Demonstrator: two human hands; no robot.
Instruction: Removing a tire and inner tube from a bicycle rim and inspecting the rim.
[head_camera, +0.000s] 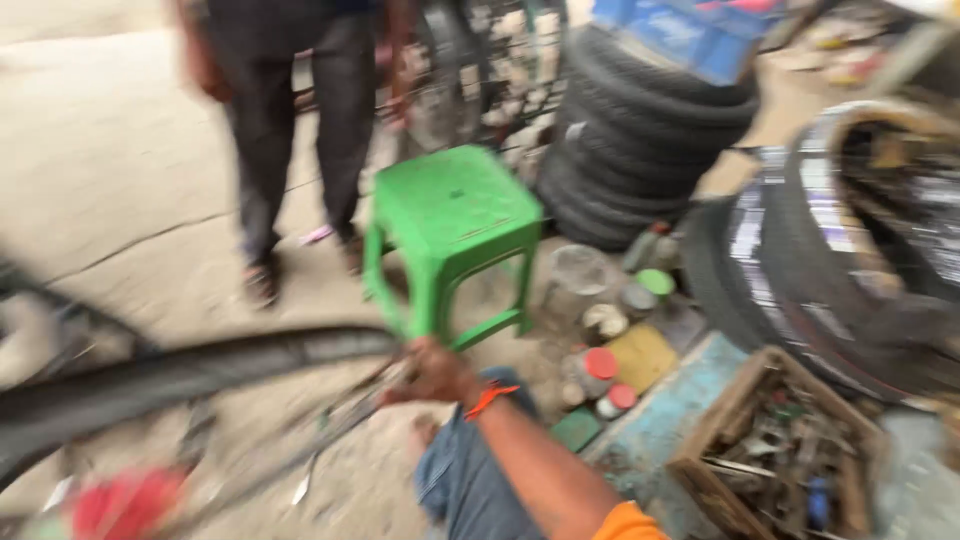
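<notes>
A bare right hand (437, 373), an orange thread band at its wrist, is closed around the near end of a long, curved black rubber bicycle tyre (190, 372) that sweeps from the hand leftward across the dusty concrete ground (110, 170) to the frame's left edge; the picture is motion-blurred, so exactly how the fingers wrap the rubber cannot be told. Thin metal spokes or wires (340, 420) fan out low and to the left of the hand, just beside it. The arm runs down to an orange sleeve at the bottom edge, crossing a knee in blue denim. The left hand is out of view. Just beyond the hand stands a square green plastic stool (450, 225), upright on four legs, and behind that a second person in dark trousers and sandals (290, 130) stands on the concrete, seen only from the waist down. To the right of the stool rises a stack of black rubber tyres (640, 140) with a blue plastic crate (690, 35) on top. Near the foot of the stack sits a cluster of small jars and tins, some with red lids (600, 362) and one with a green lid (655, 282), beside a clear plastic container (580, 270). At lower right an open wooden box of metal tools (775, 450) rests on a worn blue surface, with a large tyre and wheel rim (850, 240) leaning above it. A blurred red object (125, 503) lies at the lower left.
</notes>
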